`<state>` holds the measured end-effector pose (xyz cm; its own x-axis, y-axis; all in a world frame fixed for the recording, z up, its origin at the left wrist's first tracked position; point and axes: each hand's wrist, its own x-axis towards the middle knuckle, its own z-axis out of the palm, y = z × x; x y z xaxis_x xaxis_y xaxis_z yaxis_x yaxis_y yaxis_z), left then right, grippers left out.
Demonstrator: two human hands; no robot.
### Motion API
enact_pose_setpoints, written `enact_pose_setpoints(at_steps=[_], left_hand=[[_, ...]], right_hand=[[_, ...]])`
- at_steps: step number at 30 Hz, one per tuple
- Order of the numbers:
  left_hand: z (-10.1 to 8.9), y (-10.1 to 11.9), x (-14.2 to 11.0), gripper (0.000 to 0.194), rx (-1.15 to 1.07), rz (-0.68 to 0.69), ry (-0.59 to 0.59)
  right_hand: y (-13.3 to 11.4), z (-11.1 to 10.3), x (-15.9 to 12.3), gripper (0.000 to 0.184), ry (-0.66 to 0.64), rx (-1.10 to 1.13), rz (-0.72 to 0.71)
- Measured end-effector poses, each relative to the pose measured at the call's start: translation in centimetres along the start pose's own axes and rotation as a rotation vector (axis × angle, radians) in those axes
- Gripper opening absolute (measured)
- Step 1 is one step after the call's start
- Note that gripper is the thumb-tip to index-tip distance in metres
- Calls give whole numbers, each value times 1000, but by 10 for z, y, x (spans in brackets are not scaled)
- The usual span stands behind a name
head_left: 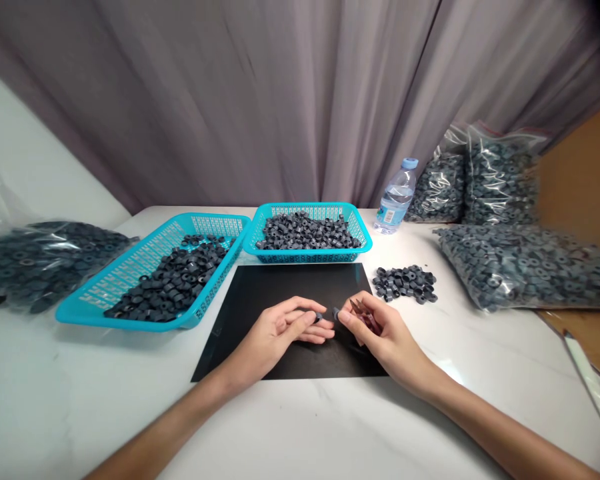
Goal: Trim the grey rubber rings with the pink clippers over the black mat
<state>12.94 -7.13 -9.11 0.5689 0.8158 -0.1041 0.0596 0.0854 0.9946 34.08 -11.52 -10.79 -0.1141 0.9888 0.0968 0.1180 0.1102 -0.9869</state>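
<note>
Over the black mat (250,293), my left hand (287,327) pinches a small dark grey ring-like part (319,317) between thumb and fingers. Close by on the right, my right hand (377,327) grips another small dark grey piece (336,313) at its thumb and fingertip. Tucked in the same palm is a small reddish tool (367,317) with a pointed end; the curled fingers hide much of it, so I cannot tell its kind. The two pieces are near each other but apart. Just beyond my right hand lies a loose pile of dark grey ring parts (405,283).
Two turquoise baskets, one at the left (190,320) and one at the back (307,253), hold many grey parts. Filled plastic bags lie at the left (55,260) and right (525,267), with more standing behind (503,177). A water bottle (397,199) stands near the curtain (280,100).
</note>
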Motion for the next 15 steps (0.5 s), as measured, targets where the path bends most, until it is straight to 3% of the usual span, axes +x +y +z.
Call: enact_pose_setpoints(at_steps=[5, 15], left_hand=[[1, 4, -1, 30, 19, 7, -19], [7, 8, -5, 30, -114, -151, 5]], right_hand=[[2, 0, -2, 30, -4, 22, 2], [5, 1, -4, 29, -47, 17, -7]])
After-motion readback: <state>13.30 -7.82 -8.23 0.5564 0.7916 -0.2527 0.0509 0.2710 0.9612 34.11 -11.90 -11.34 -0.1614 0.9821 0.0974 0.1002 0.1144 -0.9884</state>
